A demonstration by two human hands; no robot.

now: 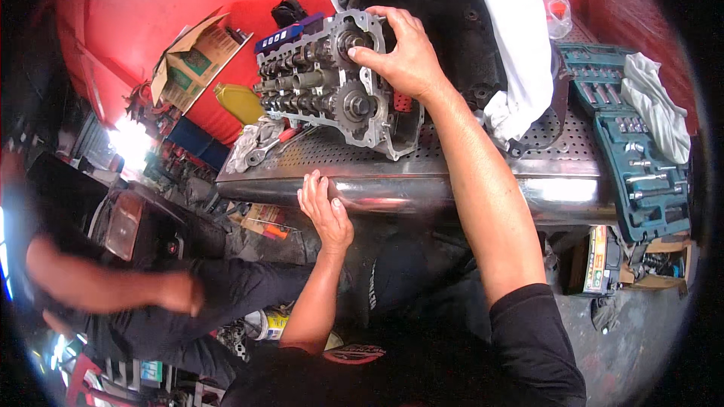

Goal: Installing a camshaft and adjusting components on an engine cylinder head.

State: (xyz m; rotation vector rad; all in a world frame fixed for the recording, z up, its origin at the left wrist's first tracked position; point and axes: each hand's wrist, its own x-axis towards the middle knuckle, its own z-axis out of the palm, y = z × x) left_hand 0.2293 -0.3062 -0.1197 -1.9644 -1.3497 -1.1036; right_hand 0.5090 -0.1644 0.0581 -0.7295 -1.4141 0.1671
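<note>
An engine cylinder head (302,84) stands tilted on its side on the perforated metal bench (302,160). Two camshaft gears show at its near end, the lower gear (356,102) in plain sight. My right hand (407,49) grips the upper corner of that end, thumb across the face by the upper gear and fingers over the back edge. Below, at the bench's rounded front edge, my left hand (326,215) holds nothing, its fingers stretched out. Left of the cylinder head lie a wrench (260,154) and a crumpled rag (253,139).
A dark engine block (452,38) with white cloth (528,45) is behind my right arm. A green socket set case (630,173) hangs over the bench's right end. A yellow bottle (240,103) and cardboard box (197,60) are at left. Another person's blurred arm (113,286) is lower left.
</note>
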